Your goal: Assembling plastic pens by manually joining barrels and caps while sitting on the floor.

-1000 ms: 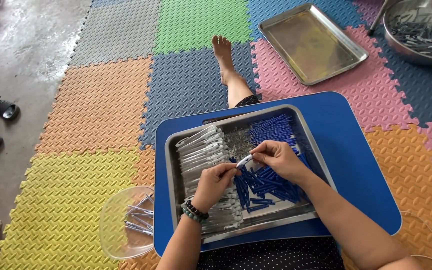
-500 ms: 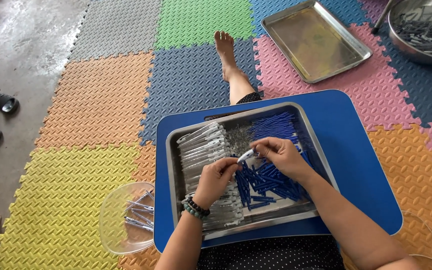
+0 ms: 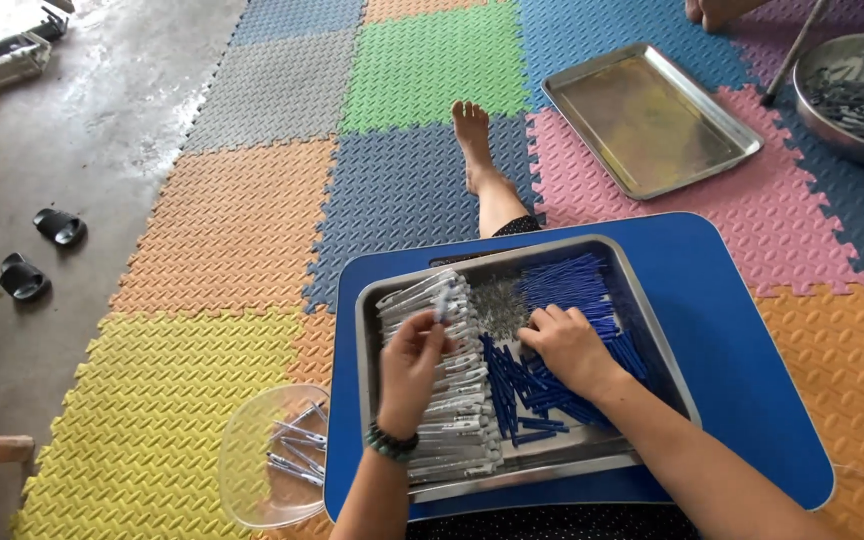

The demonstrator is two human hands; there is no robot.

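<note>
A metal tray point(image 3: 369, 345) lies on a blue lap table point(image 3: 742, 330). It holds a row of grey-white stick-shaped pieces point(image 3: 457, 400) on the left, a pile of tiny grey bits point(image 3: 497, 300) in the middle and blue sticks point(image 3: 572, 280) on the right. My left hand point(image 3: 410, 365) hovers over the grey-white row and pinches one small piece with a blue tip point(image 3: 442, 310). My right hand point(image 3: 567, 345) rests on the blue sticks, fingertips curled down beside the tiny bits. Whether it grips anything is hidden.
A clear plastic bowl point(image 3: 252, 480) with several finished pieces sits left of the table. An empty metal tray point(image 3: 652, 115) and a metal bowl point(image 3: 857, 95) of grey pieces lie farther off on coloured foam mats. My bare foot point(image 3: 472, 140) stretches ahead. Two sandals point(image 3: 37, 250) lie on the concrete.
My hands, joined over the tray's middle, have parted. The left moved left over the grey-white row with a piece. The right dropped onto the blue sticks.
</note>
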